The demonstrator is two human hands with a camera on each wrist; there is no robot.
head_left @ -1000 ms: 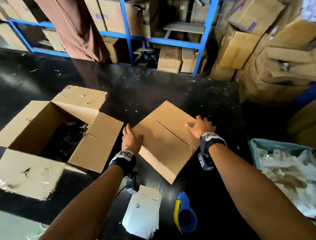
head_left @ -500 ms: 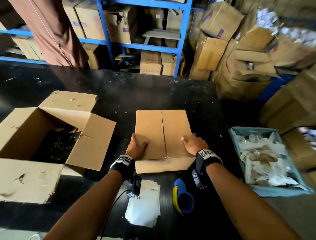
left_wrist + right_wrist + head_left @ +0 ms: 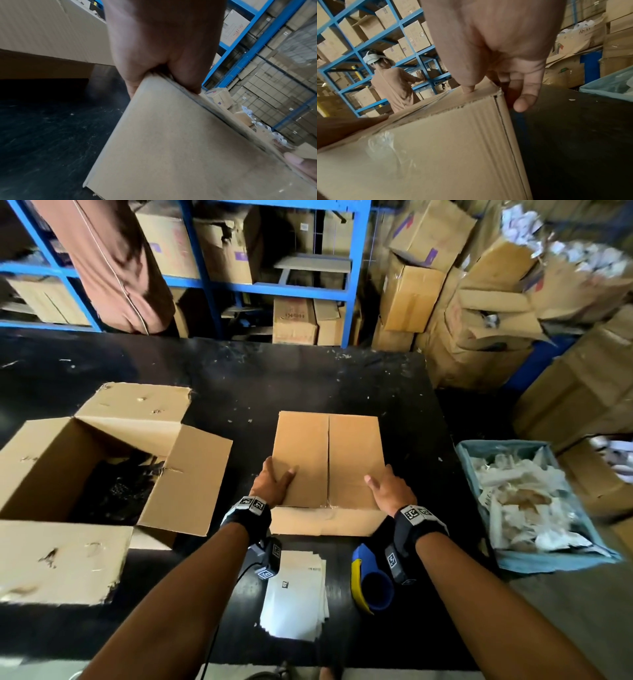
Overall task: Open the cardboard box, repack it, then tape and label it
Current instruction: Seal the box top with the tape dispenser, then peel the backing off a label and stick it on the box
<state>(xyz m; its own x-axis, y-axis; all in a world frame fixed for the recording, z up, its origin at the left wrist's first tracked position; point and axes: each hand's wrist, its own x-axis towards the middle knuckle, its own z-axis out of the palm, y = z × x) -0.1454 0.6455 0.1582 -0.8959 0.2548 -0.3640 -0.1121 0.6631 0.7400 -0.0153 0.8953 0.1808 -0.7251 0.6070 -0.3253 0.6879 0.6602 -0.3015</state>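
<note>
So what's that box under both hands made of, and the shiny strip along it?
The closed box looks like matte brown corrugated cardboard: ridges and a frayed cut edge show at its corner in the right wrist view. The strip seems to be clear glossy plastic tape, judging by its wrinkled glare. Both hands grip the near corners.

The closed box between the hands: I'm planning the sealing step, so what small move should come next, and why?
Probably the right hand lets go and reaches for the blue tape dispenser just behind it. The small box sits squared, flaps shut; tape shows only at the seam's near end, and the left hand can steady it.
</note>
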